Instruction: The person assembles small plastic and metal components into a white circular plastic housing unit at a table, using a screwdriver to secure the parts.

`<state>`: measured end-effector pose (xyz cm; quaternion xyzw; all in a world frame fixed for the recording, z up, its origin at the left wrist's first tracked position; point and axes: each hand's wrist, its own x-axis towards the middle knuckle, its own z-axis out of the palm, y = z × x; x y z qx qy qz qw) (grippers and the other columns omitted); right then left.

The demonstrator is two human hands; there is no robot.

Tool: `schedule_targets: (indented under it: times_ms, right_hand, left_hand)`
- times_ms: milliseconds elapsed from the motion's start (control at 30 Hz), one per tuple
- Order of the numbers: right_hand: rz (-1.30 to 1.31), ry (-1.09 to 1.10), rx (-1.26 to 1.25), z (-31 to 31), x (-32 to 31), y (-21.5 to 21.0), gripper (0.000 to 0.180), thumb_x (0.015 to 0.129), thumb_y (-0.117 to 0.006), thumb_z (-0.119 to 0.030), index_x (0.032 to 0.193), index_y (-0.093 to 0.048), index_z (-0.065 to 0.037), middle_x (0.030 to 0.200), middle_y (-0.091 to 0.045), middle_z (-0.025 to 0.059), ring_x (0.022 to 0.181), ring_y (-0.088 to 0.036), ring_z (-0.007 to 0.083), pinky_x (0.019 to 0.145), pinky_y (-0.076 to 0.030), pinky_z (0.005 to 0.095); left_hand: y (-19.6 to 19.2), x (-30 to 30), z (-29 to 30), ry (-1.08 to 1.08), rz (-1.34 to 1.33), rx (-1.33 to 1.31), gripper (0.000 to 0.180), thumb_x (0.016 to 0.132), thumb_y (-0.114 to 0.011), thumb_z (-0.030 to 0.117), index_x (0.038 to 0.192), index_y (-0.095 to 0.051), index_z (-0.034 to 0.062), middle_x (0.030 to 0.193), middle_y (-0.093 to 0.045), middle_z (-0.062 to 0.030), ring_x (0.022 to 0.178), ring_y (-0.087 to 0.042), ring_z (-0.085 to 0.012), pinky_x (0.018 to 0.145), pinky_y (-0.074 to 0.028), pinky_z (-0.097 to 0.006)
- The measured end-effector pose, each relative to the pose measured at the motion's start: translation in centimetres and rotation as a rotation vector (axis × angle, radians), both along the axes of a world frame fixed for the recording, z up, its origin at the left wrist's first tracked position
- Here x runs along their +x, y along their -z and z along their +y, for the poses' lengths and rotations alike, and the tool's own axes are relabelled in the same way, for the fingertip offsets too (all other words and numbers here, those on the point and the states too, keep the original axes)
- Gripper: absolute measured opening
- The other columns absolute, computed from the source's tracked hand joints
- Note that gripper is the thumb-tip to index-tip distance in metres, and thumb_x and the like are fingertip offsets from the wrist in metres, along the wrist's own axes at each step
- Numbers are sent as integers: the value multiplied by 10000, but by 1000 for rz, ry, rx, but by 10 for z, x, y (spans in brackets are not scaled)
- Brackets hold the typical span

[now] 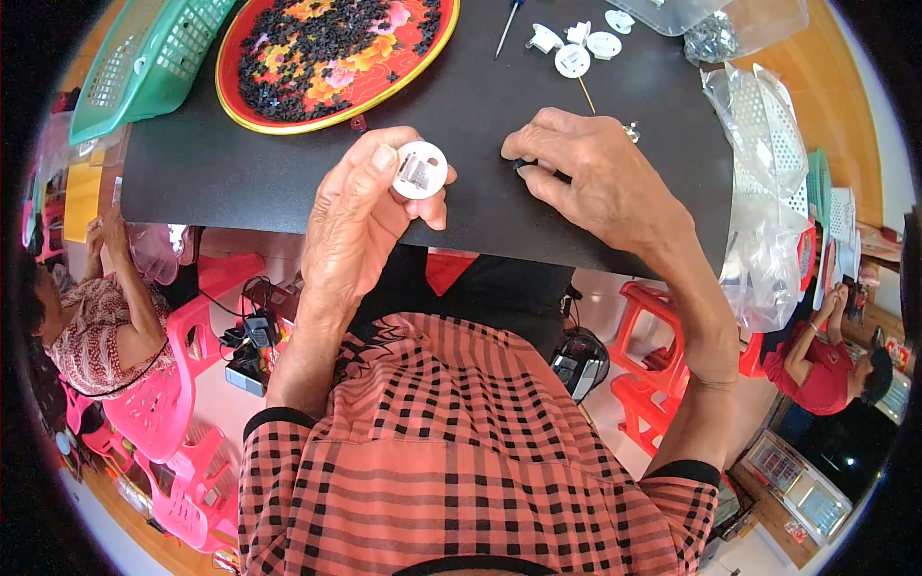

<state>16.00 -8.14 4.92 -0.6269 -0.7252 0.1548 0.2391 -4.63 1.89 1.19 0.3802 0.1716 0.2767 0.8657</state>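
Raised above the near edge of the dark table, my left hand grips a round white plastic piece between thumb and fingers. A metal part sits on the piece's face, beside a small hole. Over the tabletop to the right, my right hand pinches a small black part, mostly covered by the fingertips. The two hands are apart. Beyond the left hand lies a red floral tray with a yellow rim, strewn with many small black parts.
Several white round pieces and a screwdriver lie at the far side. A green basket stands at far left. Clear plastic bags hang over the right edge. Pink chairs, red stools and two other people surround the table.
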Motion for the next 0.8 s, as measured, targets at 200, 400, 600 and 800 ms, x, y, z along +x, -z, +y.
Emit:
schedule_targets:
  times_ms: [200, 400, 600, 800]
  right_hand:
    - [-31, 26, -27, 3, -4, -3, 96, 744, -595, -35, 828, -563, -1, 766, -551, 137, 677, -579, 298, 622, -467, 384]
    - [24, 43, -25, 1, -5, -1, 86, 730, -597, -20, 774, -526, -1, 732, -532, 126, 644, -559, 282, 600, -453, 376]
    - [72, 36, 23, 1, 0, 2, 148, 709, -612, 27, 852, -581, 5, 694, -535, 95, 572, -535, 184, 551, -441, 308]
    - [535, 203, -158, 1, 6, 5, 143, 759, -628, -23, 901, -617, -5, 775, -650, 65, 681, -654, 150, 595, -497, 246]
  left_hand:
    - [0, 0, 0, -3, -11, 9, 356, 943, -489, 278, 1098, -490, -42, 913, -602, -188, 700, -558, -168, 659, -499, -328]
    - [-1, 0, -1, -7, 0, 13, 355, 943, -488, 277, 1099, -492, -42, 914, -602, -187, 701, -561, -166, 663, -500, -326]
    - [1, 1, 0, -7, -2, 24, 357, 940, -494, 278, 1099, -492, -42, 911, -602, -189, 699, -563, -168, 662, -501, -326]
    - [1, 1, 0, -14, -6, 2, 356, 938, -498, 275, 1099, -493, -42, 906, -604, -194, 689, -567, -176, 662, -500, -332]
